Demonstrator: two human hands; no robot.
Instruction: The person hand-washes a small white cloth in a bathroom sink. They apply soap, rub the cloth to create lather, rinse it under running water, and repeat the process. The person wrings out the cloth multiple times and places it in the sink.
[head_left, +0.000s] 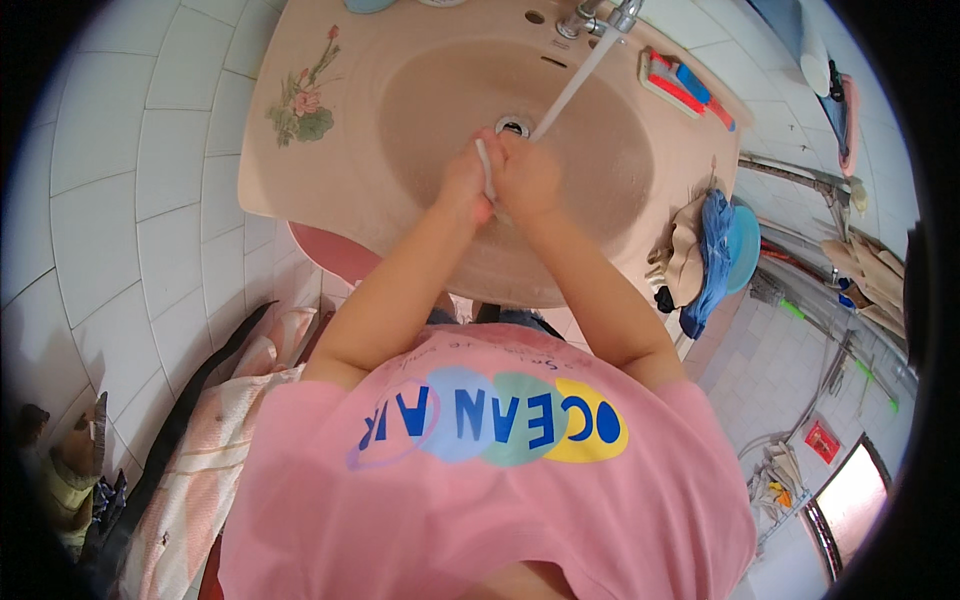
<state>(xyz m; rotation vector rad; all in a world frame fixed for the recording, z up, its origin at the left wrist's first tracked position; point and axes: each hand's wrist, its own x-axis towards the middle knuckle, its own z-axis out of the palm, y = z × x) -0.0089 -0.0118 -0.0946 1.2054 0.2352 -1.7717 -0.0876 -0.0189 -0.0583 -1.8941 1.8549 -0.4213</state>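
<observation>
Over the pink ceramic washbasin (442, 97), my left hand (466, 176) and my right hand (529, 176) are pressed together. Between them is a small white thing (486, 169), perhaps a cloth, mostly hidden by my fingers. A stream of water (574, 86) runs from the chrome faucet (622, 16) and comes down beside my right hand. Just beyond my fingertips lies the metal drain (513, 124). My right hand is slightly blurred.
A red, white and blue scrubbing brush (679, 84) lies on the basin's right rim. Blue cloth (709, 255) and beige cloth (686, 244) hang at the right edge beside a light-blue basin (742, 247). A pink basin (330, 251) is below left, near a striped towel (202, 442).
</observation>
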